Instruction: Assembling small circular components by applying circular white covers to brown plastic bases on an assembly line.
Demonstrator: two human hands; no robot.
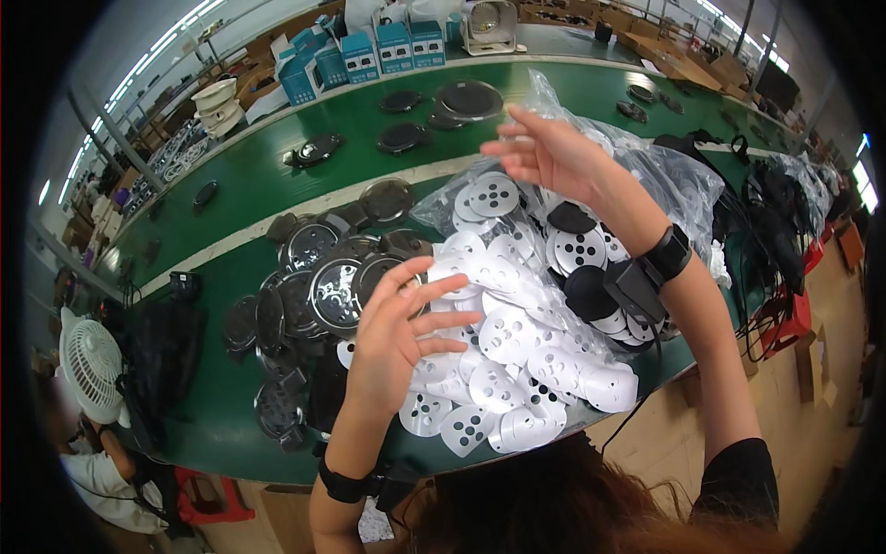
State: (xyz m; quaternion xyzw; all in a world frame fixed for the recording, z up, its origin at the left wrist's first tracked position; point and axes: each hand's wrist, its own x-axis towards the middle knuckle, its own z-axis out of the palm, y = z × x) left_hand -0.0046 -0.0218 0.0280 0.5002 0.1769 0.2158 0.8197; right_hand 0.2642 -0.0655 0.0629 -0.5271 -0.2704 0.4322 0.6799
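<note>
Work appears partway: some units [403, 138] lie beyond the disc pile [508, 337], more apparently remain left of it on the desk [224, 415], with left hand [389, 337] at its left edge, right hand [549, 152] at its far side, fingers apart and empty.

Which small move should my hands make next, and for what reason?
Probably lower the left hand and pinch one of the white discs: its spread fingers look empty and appear near the discs' left side, while the right hand is raised farther off, beside the clear plastic bag.
</note>
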